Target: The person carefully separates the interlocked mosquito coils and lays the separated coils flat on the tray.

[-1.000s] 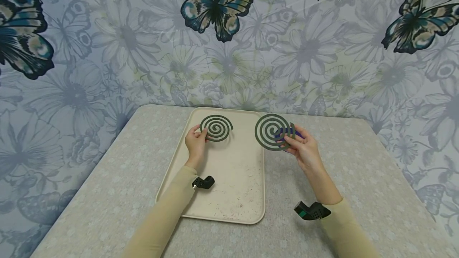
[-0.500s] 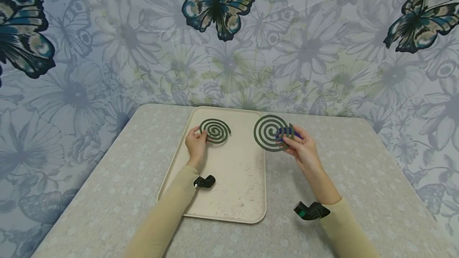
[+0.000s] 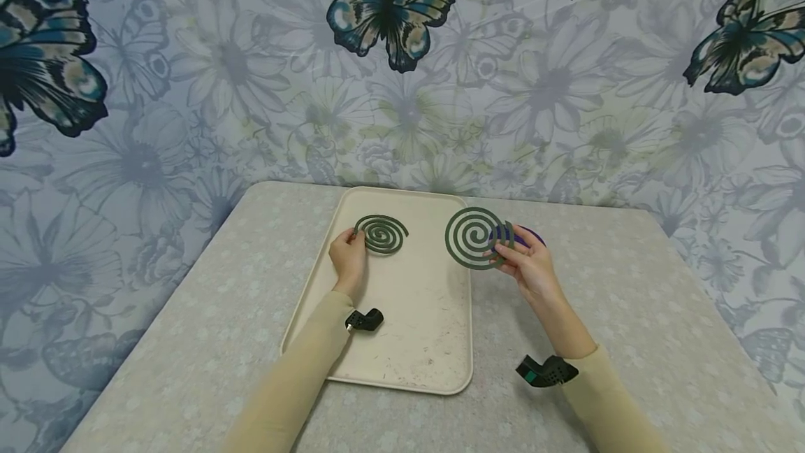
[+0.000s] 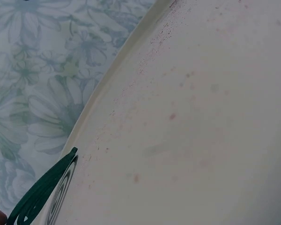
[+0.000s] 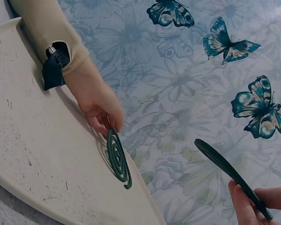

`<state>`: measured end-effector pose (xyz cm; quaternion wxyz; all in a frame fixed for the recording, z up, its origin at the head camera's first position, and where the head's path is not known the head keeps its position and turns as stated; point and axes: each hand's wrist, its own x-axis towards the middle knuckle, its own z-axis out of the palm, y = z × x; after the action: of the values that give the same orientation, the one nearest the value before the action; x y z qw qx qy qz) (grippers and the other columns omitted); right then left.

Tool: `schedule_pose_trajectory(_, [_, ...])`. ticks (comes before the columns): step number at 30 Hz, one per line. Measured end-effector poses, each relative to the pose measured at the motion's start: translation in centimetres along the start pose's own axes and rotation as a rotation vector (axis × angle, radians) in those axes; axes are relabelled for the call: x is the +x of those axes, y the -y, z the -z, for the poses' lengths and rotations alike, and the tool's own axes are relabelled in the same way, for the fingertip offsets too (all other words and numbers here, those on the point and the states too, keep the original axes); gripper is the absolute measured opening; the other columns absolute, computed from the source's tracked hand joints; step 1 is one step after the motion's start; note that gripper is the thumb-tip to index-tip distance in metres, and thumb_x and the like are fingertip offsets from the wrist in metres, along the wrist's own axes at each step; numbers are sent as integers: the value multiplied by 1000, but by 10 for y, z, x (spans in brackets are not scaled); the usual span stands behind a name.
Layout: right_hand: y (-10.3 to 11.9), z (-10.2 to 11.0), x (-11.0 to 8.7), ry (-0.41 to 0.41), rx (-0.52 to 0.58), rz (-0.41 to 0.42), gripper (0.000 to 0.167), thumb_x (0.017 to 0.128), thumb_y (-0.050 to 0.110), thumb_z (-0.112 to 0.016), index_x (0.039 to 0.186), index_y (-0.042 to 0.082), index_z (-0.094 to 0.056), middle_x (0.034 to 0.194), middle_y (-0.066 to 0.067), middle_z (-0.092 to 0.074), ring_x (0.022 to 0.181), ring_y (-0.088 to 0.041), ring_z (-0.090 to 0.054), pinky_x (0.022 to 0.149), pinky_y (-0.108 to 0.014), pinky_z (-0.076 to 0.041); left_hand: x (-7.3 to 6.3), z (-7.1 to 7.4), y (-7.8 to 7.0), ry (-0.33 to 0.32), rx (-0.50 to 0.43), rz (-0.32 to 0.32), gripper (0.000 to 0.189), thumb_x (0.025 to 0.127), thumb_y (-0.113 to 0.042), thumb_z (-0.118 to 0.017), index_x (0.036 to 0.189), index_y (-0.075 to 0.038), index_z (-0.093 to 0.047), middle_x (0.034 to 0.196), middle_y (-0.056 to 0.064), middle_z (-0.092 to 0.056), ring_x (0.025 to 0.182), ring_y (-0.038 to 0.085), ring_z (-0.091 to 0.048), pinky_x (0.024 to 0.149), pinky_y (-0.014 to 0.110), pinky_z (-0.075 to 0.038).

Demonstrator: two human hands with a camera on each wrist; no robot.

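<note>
Dark green mosquito coils are in both hands. My left hand (image 3: 348, 257) pinches the left coil (image 3: 381, 235) at its left edge, tilted low over the tray (image 3: 415, 341); in the left wrist view this coil (image 4: 42, 190) appears nearly edge-on at the lower left. My right hand (image 3: 531, 265) holds another coil (image 3: 476, 235) by its right side, its spiral facing the head camera beside the tray's right edge. Behind that coil and the fingers shows a purple-blue curved thing (image 3: 533, 236), mostly hidden; I cannot tell its kind. The right wrist view has the right coil (image 5: 232, 176) edge-on between thumb and fingers.
The cream tray lies on a pale patterned table (image 3: 604, 285), with small reddish specks across its near part. A cloth with butterflies and flowers (image 3: 402, 110) hangs behind the table's far edge. Black wrist cameras (image 3: 546, 371) sit on both sleeves.
The left coil has tipped flatter and dropped slightly toward the tray. The right coil has sunk a little, and more of the purple-blue thing shows past the right fingers.
</note>
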<state>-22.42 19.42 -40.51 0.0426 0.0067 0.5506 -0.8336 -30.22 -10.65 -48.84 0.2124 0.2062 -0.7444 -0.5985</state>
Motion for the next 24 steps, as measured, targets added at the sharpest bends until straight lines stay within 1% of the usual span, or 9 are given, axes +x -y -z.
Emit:
schedule_pose_trajectory(2, [-2,0,3,-8,-31,-9,61,93,-12,-47,146,-6,-19,79,5,-72,65,-8,-70,62,-18,-57,0,0,0,1,-33,-3,31,91,-9,-59,117,6,-64,108,24,-65,99,29,-60,86,37,-50])
schedule_pose_trajectory(3, [-4,-1,5,-15,-47,-16,62,93,-11,-48,147,-5,-19,79,5,-71,64,-7,-70,62,-18,-57,0,-1,-1,2,-45,-4,31,91,-8,-58,118,6,-64,108,25,-64,100,30,-60,87,37,-50])
schedule_pose_trajectory(7, [-10,-4,13,-39,-77,-55,68,92,-7,-53,149,-2,-17,80,7,-70,65,-5,-69,63,-17,-57,0,-1,-1,15,-89,12,36,91,-6,-56,125,5,-59,115,24,-62,106,31,-59,91,37,-49])
schedule_pose_trajectory(10, [-14,-8,19,-69,-61,-84,69,91,-8,-53,150,-1,-18,80,7,-70,67,-5,-70,63,-17,-57,-1,1,-2,30,-110,26,39,91,-6,-54,129,4,-56,122,24,-61,113,32,-58,97,39,-49])
schedule_pose_trajectory(15, [-24,-12,34,-119,-75,-101,67,91,-6,-55,150,2,-22,78,9,-71,65,-4,-70,61,-16,-57,0,2,-3,54,-148,14,40,91,-5,-52,130,5,-55,131,24,-57,125,32,-53,105,39,-46])
schedule_pose_trajectory(18, [-32,-14,44,-131,-116,-101,65,91,-4,-57,148,3,-26,77,10,-70,62,-3,-68,58,-14,-55,1,3,-3,49,-159,1,39,91,-4,-52,129,6,-55,132,24,-56,127,32,-52,107,38,-44])
schedule_pose_trajectory(21, [-42,-16,55,-146,-157,-111,62,90,-3,-59,146,5,-32,74,10,-69,57,-2,-66,52,-14,-53,2,3,-2,40,-151,-2,38,91,-4,-52,127,5,-57,131,23,-57,126,32,-53,107,38,-44])
schedule_pose_trajectory(24, [-51,-19,63,-141,-177,-124,61,90,-3,-59,145,4,-33,70,9,-68,53,-2,-64,49,-14,-52,2,3,0,39,-152,2,36,91,-5,-52,125,3,-59,130,22,-58,126,31,-54,107,37,-44])
